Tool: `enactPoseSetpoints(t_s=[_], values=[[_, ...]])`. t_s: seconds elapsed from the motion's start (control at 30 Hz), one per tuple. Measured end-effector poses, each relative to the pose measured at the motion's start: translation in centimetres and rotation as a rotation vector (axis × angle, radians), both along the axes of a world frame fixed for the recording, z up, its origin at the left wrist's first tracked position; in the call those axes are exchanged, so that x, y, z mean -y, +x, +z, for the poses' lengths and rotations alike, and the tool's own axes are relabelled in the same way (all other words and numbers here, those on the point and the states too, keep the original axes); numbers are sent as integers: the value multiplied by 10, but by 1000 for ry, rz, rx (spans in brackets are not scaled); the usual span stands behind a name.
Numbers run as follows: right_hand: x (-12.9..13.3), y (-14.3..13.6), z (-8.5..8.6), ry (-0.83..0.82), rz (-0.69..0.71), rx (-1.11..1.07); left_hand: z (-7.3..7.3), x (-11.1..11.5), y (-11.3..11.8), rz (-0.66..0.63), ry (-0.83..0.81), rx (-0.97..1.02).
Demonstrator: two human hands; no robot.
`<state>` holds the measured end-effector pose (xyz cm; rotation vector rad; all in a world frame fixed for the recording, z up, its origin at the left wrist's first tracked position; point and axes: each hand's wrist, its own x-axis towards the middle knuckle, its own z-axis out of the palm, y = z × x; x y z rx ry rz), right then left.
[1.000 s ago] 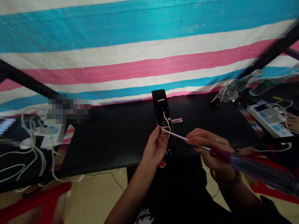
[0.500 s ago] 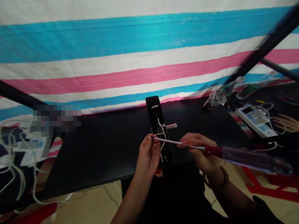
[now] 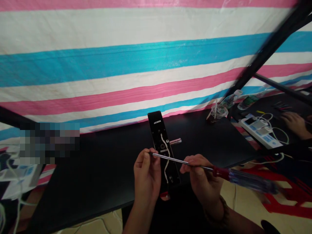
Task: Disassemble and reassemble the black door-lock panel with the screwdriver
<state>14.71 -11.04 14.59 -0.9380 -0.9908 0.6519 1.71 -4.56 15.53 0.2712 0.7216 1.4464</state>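
Observation:
My right hand (image 3: 203, 178) is closed around the shaft of a screwdriver (image 3: 175, 159), near its red collar. The clear handle sticks out to the right, slightly blurred. My left hand (image 3: 147, 172) pinches the screwdriver's dark tip between thumb and fingers; whether a small screw sits there I cannot tell. Beneath the shaft, a long black device panel (image 3: 156, 130) lies on the black table (image 3: 97, 169), its near end by the table edge. A white cable (image 3: 166, 169) runs along the panel, and a red piece (image 3: 164, 196) shows at its near end.
Just right of the panel lies a small clear-and-pink packet (image 3: 175, 141). A plastic cup (image 3: 219, 112) and a bottle (image 3: 231, 99) stand at the back right. Farther right are a power strip (image 3: 260, 133) and another person's hand (image 3: 293, 123). White cables hang at the left.
The view has shifted, so the table and panel appear lower and farther left. Both hands still hold the screwdriver across the panel, its handle angled down a little more.

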Motion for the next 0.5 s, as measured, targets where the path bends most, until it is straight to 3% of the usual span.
enactPoseSetpoints(t_s=[0.17, 0.3, 0.4, 0.5], values=[[-20, -11, 13, -8, -47, -258, 2, -3, -7, 75, 95, -153], [-34, -13, 11, -34, -31, -327, 1, -9, -6, 135, 174, -224], [-52, -5, 12, -4, -80, -303, -7, -20, -2, 123, 188, -304], [-77, 15, 30, 8, -82, -209, -22, -34, 1, 163, 198, -407]])
